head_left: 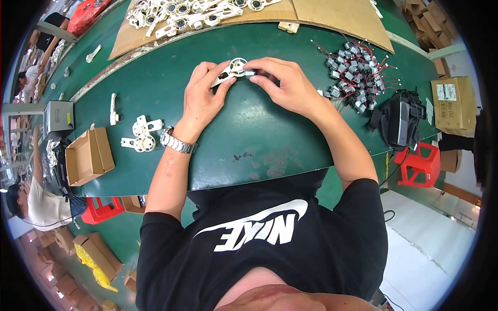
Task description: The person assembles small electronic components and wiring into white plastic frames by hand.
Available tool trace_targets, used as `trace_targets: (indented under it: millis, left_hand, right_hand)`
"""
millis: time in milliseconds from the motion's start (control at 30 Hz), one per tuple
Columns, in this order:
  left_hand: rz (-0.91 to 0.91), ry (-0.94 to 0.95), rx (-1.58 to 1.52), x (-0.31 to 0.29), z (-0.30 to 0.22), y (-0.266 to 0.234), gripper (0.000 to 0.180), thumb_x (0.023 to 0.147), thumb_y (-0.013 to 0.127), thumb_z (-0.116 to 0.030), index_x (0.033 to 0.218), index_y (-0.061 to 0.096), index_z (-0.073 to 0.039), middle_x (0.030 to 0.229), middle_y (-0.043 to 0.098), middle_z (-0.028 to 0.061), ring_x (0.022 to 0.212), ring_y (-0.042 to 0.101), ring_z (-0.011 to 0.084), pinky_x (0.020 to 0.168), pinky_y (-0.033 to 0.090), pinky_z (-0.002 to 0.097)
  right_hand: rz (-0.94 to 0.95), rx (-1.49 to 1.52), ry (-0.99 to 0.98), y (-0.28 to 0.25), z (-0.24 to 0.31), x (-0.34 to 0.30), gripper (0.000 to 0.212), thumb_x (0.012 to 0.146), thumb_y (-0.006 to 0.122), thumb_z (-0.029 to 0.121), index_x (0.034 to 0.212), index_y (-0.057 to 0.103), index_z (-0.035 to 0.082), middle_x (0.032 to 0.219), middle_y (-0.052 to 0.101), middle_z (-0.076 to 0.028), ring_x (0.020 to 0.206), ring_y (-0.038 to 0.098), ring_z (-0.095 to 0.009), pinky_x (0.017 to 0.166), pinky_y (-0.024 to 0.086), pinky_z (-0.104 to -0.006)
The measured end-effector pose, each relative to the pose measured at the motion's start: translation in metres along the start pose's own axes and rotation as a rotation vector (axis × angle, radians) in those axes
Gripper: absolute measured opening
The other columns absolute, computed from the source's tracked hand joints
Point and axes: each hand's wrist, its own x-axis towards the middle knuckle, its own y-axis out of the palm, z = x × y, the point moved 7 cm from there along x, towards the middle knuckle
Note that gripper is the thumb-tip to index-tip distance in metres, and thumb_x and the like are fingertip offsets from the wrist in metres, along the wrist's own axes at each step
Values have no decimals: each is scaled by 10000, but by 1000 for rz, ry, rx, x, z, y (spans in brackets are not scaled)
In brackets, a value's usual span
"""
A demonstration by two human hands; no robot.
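Above the green table my left hand (201, 98) is closed on a white plastic part (238, 65) with a round, spoked ring at one end and a flat arm at the other. My right hand (290, 85) pinches a small motor (251, 73), grey and dark, against the edge of the ring. Fingers partly cover it, so I cannot tell if it sits inside the part. Beside my left forearm lie a few more white plastic parts (141, 139), and a single long one (113, 109) lies farther left.
A heap of small motors with red wires (355, 72) lies at right, near a black bag (402, 116). Many white parts (192, 13) cover cardboard (337, 20) at the far side. At left stands an open cardboard box (89, 155). Red stools (419, 166) flank the table; other people sit at far left.
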Motion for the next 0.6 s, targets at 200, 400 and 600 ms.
trace_targets:
  millis: [200, 400, 600]
  left_hand:
    - [-10, 196, 139, 0, -16, -1, 243, 910, 794, -89, 1151, 773, -72, 896, 600, 62, 798, 579, 230, 675, 488, 345]
    - [34, 164, 109, -1, -19, 1, 143, 960, 734, -85, 1093, 773, -46, 835, 602, 81, 784, 587, 261, 690, 493, 377]
    - [27, 65, 34, -1, -8, 3, 129, 992, 692, -105, 1078, 775, -58, 827, 627, 91, 785, 607, 287, 708, 510, 393]
  right_hand:
    - [-86, -134, -152, 5, -3, -1, 238, 932, 727, 36, 1169, 705, 24, 1022, 699, -128, 929, 688, -321, 801, 556, -413]
    - [-89, -11, -33, 16, -12, -4, 227, 899, 753, 18, 1120, 702, 31, 1043, 651, -104, 978, 651, -311, 814, 553, -416]
    - [-127, -227, -195, 22, -5, -7, 250, 854, 792, 37, 1086, 702, 62, 1072, 620, -92, 992, 631, -299, 818, 561, -419]
